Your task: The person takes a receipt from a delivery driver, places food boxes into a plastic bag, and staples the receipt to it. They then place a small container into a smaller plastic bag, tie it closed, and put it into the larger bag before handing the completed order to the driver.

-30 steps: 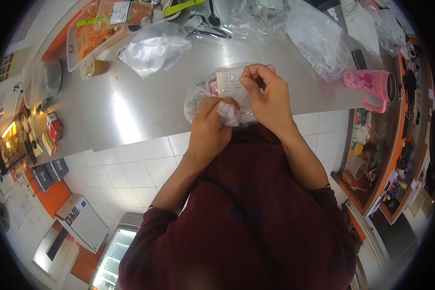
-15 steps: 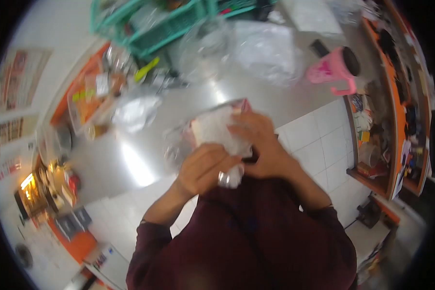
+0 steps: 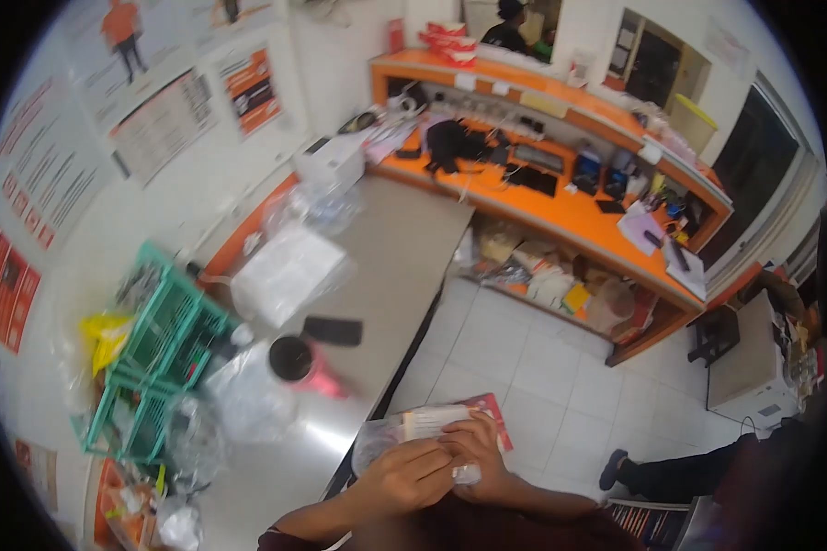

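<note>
Near the bottom centre, both my hands are on a flat cream-and-red packet (image 3: 427,421) with clear plastic about its left end. My left hand (image 3: 402,477) is closed, its fingers bunched at the packet's near edge. From the right, my right hand (image 3: 483,459) wraps its fingers over the packet. A small piece of whitish, shiny plastic (image 3: 467,474) pokes out between the hands. What the packet contains cannot be made out.
Left of my hands runs a metal table (image 3: 409,225) bearing a pink mug (image 3: 317,375), a dark phone-like slab (image 3: 333,331), green crates (image 3: 161,340) and plastic bags (image 3: 253,390). An orange desk (image 3: 606,234) stands beyond. At right, a person's leg (image 3: 680,470) shows.
My view has swung right and up, bringing the orange desk and floor into sight. My hands have come closer together, both still on the packet, which now appears beyond the table's edge.
</note>
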Motion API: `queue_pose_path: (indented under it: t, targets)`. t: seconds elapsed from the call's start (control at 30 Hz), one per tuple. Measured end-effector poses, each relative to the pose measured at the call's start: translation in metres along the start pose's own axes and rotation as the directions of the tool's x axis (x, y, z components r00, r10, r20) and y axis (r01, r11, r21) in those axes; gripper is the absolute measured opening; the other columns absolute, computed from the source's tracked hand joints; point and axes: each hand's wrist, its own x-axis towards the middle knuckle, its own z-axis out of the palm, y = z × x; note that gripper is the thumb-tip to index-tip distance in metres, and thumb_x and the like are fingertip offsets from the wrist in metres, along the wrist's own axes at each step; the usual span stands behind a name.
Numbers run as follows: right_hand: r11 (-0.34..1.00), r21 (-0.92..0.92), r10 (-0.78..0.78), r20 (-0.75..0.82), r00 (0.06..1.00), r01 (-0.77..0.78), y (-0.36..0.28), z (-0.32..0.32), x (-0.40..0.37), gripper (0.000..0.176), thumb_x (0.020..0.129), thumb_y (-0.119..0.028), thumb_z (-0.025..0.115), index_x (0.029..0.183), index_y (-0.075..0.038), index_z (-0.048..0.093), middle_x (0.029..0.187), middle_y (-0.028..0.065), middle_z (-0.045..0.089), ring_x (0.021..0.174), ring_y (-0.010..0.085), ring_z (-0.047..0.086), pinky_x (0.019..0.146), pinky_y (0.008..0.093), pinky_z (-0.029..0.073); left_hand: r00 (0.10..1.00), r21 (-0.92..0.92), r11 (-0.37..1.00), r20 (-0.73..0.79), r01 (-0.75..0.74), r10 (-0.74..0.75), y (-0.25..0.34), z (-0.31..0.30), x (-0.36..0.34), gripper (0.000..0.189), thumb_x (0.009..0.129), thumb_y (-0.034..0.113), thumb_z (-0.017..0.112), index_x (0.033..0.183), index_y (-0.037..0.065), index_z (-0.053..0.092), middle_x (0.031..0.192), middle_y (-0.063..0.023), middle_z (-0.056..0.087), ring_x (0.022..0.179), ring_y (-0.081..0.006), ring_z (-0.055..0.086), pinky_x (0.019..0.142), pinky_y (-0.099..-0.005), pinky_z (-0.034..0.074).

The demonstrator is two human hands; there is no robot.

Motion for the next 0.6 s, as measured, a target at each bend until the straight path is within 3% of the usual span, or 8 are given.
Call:
queue_pose_path:
  t: [0.07, 0.1, 0.23, 0.33, 0.43, 0.53, 0.6]
  targets:
    - [0.986, -0.112, 0.111, -0.112, 0.988, -0.123, 0.039, -0.039, -0.001, 0.033, 0.066, -0.017, 0.074, 0.095, -0.006, 0.064, 0.109, 0.0093, 0.063, 0.117, 0.0299, 0.056, 0.108, 0.0581, 0.028, 0.998, -0.052, 0.997, 0.006, -0.063, 0.063, -0.032, 0.042, 0.059, 0.030, 0.072, 0.011, 0.074, 0.101, 0.002, 0.070, 0.086, -0.0049, 0.060, 0.084, -0.0216, 0.061, 0.074, -0.0341, 0.054]
    - [0.976, -0.171, 0.089, -0.243, 0.966, -0.133, 0.070, -0.054, 0.000, 0.033, 0.066, -0.015, 0.072, 0.096, -0.007, 0.061, 0.104, 0.0115, 0.061, 0.113, 0.0313, 0.056, 0.107, 0.0597, 0.028, 0.996, -0.076, 0.993, 0.011, -0.092, 0.093, -0.045, 0.058, 0.090, 0.034, 0.073, 0.012, 0.075, 0.105, 0.002, 0.070, 0.087, -0.0050, 0.060, 0.086, -0.0223, 0.060, 0.076, -0.0351, 0.053]
    - [0.858, -0.450, 0.066, -0.382, 0.922, -0.248, 0.149, -0.158, 0.049, 0.028, 0.070, -0.009, 0.065, 0.097, -0.007, 0.058, 0.097, 0.0144, 0.059, 0.103, 0.0353, 0.056, 0.102, 0.0579, 0.033, 0.994, -0.241, 0.970, -0.104, 0.019, -0.045, -0.093, 0.106, 0.198, 0.046, 0.084, 0.015, 0.077, 0.127, 0.003, 0.065, 0.100, -0.0081, 0.064, 0.095, -0.0270, 0.059, 0.084, -0.0357, 0.048]
    - [0.777, -0.540, 0.039, -0.471, 0.882, -0.323, 0.226, -0.226, 0.078, 0.021, 0.075, -0.001, 0.060, 0.095, -0.004, 0.057, 0.096, 0.0163, 0.058, 0.098, 0.0373, 0.055, 0.096, 0.0538, 0.039, 0.975, -0.367, 0.922, -0.135, 0.119, -0.179, -0.169, 0.137, 0.224, 0.044, 0.084, 0.015, 0.077, 0.125, 0.004, 0.066, 0.101, -0.0091, 0.065, 0.095, -0.0283, 0.059, 0.086, -0.0368, 0.048]
    - [0.717, -0.615, -0.075, -0.536, 0.841, -0.328, 0.284, -0.294, 0.137, 0.014, 0.080, 0.003, 0.055, 0.092, -0.003, 0.055, 0.093, 0.0178, 0.057, 0.092, 0.0381, 0.055, 0.086, 0.0492, 0.043, 0.917, -0.311, 0.869, 0.015, 0.384, -0.400, -0.282, 0.175, 0.214, 0.035, 0.087, 0.017, 0.074, 0.119, 0.002, 0.068, 0.098, -0.0123, 0.067, 0.091, -0.0293, 0.062, 0.085, -0.0376, 0.050]
    - [0.738, -0.605, -0.149, -0.577, 0.803, -0.297, 0.348, -0.371, 0.206, 0.007, 0.093, 0.001, 0.048, 0.092, 0.001, 0.056, 0.090, 0.0193, 0.056, 0.086, 0.0366, 0.055, 0.077, 0.0428, 0.045, 0.771, -0.199, 0.745, 0.163, 0.637, -0.616, -0.402, 0.213, 0.180, 0.033, 0.091, 0.025, 0.068, 0.115, 0.002, 0.069, 0.097, -0.0155, 0.069, 0.094, -0.0346, 0.065, 0.090, -0.0421, 0.050]
    - [0.766, -0.565, -0.156, -0.627, 0.763, -0.308, 0.382, -0.416, 0.250, 0.011, 0.098, -0.004, 0.048, 0.094, 0.002, 0.056, 0.087, 0.0192, 0.056, 0.085, 0.0352, 0.055, 0.076, 0.0412, 0.044, 0.717, 0.058, 0.758, 0.285, 0.649, -0.636, -0.465, 0.224, 0.164, 0.036, 0.091, 0.028, 0.067, 0.117, 0.004, 0.069, 0.102, -0.0178, 0.071, 0.099, -0.0364, 0.066, 0.090, -0.0438, 0.051]
